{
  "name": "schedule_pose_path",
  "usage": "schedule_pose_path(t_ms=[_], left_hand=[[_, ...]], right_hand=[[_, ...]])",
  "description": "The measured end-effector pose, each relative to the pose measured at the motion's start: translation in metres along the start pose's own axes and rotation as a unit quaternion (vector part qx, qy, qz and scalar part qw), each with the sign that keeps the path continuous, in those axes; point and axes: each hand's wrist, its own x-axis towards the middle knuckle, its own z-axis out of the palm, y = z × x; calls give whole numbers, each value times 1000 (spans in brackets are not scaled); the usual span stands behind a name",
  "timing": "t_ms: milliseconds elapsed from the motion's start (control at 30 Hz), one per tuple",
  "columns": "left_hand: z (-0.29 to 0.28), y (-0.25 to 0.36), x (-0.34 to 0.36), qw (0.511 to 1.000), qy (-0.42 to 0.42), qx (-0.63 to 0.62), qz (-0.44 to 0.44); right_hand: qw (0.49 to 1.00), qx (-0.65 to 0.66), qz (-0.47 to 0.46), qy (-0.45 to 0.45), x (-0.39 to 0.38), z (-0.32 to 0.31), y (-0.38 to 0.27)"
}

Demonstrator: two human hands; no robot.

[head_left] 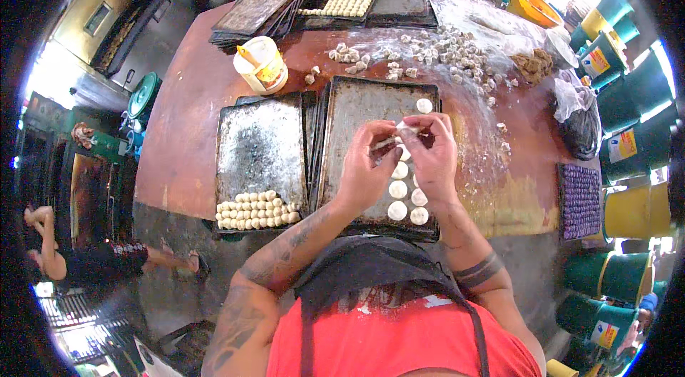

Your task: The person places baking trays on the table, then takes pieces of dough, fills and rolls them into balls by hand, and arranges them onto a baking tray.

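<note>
My left hand [367, 166] and my right hand [434, 159] meet above a dark baking tray [357, 109], fingers bent inward in a pinch. Between their fingertips is a small piece of pale dough [401, 126], mostly covered by the fingers. Under and beside my hands, flat round dough discs [397, 190] lie in two columns along the tray's right part. One more disc [424, 106] sits beyond my right hand. To the left, another worn tray [260, 138] carries rows of small dough balls [257, 211] at its near edge.
Floury dough lumps [457, 56] lie scattered across the red-brown table [187, 120]. A white bucket [260, 67] with an orange-handled tool stands behind the left tray. Stacked trays [260, 6] are at the back; a purple-filled tray [580, 202] is at right. Another person [93, 266] is at far left.
</note>
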Motion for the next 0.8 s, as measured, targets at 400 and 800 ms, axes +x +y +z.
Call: schedule_pose_path(t_ms=[400,800], left_hand=[[-9,-17,7,928,-153,-267,-211],[6,-71,-9,980,-32,92,-176]], right_hand=[[935,-70,-232,-260,31,-27,20],[959,164,169,-156,-17,-5,132]])
